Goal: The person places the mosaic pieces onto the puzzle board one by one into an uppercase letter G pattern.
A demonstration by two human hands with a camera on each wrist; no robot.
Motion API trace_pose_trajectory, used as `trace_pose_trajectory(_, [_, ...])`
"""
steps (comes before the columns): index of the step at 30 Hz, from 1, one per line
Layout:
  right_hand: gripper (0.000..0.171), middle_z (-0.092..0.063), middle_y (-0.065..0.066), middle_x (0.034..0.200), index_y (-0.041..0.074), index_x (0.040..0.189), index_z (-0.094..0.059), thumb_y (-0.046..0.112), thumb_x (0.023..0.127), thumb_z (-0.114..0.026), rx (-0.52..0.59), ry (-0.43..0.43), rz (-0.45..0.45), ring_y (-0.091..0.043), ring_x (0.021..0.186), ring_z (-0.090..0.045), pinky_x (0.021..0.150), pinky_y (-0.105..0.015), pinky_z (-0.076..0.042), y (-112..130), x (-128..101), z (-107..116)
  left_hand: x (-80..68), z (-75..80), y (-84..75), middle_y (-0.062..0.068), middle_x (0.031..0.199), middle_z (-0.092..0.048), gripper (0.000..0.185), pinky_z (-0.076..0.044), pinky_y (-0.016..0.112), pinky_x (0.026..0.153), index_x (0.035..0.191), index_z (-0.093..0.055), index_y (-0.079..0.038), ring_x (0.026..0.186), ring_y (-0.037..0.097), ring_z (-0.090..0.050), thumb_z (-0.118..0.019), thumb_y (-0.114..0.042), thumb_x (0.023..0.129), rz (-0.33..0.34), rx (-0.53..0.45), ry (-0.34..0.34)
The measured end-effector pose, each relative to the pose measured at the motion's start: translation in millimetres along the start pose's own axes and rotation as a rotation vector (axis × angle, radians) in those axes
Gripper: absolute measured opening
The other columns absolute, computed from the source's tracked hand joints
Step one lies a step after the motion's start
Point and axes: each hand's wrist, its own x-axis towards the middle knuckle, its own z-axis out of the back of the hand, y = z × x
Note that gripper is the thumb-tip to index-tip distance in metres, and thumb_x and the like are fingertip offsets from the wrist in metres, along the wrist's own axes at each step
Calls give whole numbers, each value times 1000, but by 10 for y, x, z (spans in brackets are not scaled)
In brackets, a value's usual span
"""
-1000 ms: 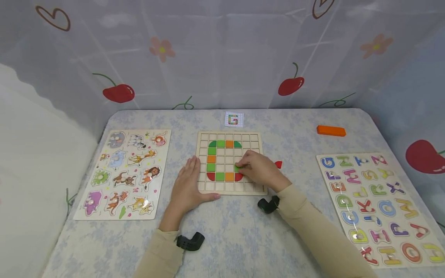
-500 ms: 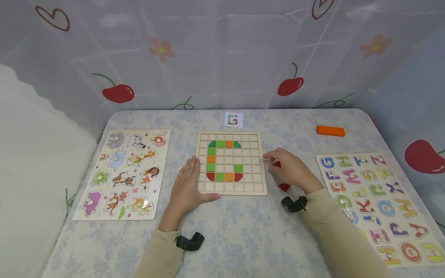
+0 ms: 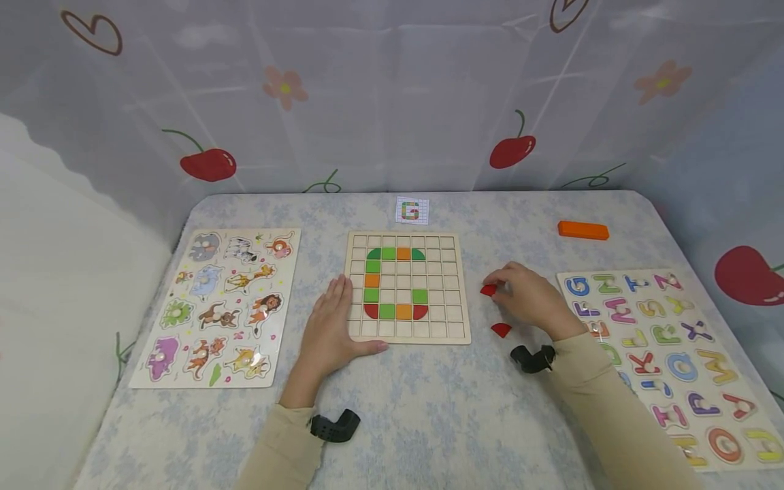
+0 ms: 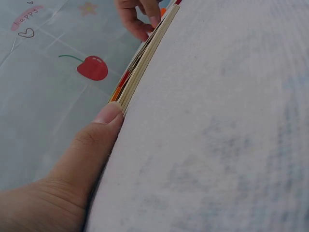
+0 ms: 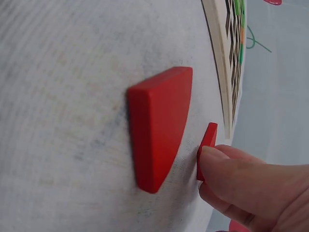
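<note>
A wooden grid board lies mid-table, with green, orange and red blocks set in some of its squares. My left hand rests at the board's left side, fingers straight along that edge and thumb against the near edge. To the right of the board, my right hand pinches a red quarter-circle block between thumb and fingers, low over the cloth. A second red quarter-circle block lies nearer to me, large in the right wrist view.
Behind the board lies a small pattern card. An animal puzzle board is at left, a letter puzzle board at right, partly behind my right sleeve. An orange bar sits at the back right.
My right hand has let go of a green block in the grid, moved right off the board, and taken hold of the farther red block. The left hand has stayed put.
</note>
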Motion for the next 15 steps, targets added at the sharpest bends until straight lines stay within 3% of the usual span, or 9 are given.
trace_pose_trajectory(4, [24, -65, -11, 110, 9, 115, -69, 14, 91, -71, 2, 17, -57, -28, 97, -59, 90, -49, -53, -7, 17, -10, 0, -5, 3, 7, 169, -4, 141, -9, 45, 128, 160, -7, -6, 157, 24, -3, -79, -74, 61, 0, -1, 0])
trace_pose_trajectory(7, [23, -67, -10, 107, 9, 111, -67, 18, 90, -72, 6, 30, -91, -26, 92, -59, 83, -45, -55, -19, 36, -8, 1, -7, 3, 7, 169, -4, 141, -8, 45, 128, 160, -6, -6, 157, 24, -2, -80, -74, 61, 1, -3, 0])
trace_pose_trajectory(11, [19, -66, -8, 100, 11, 104, -64, 19, 89, -74, 34, 34, -100, -24, 85, -56, 73, -36, -51, -47, 49, 9, 1, -3, 1, 7, 169, -4, 141, -9, 45, 128, 160, -7, -6, 157, 24, -3, -80, -74, 61, 1, 0, -1])
trace_pose_trajectory(15, [16, -65, -7, 96, 13, 99, -62, 18, 90, -73, 77, 34, -95, -24, 85, -55, 71, -32, -46, -67, 45, 27, 1, 1, -2, 7, 169, -4, 140, -9, 45, 128, 160, -7, -6, 157, 24, -3, -80, -74, 61, 1, 1, 0])
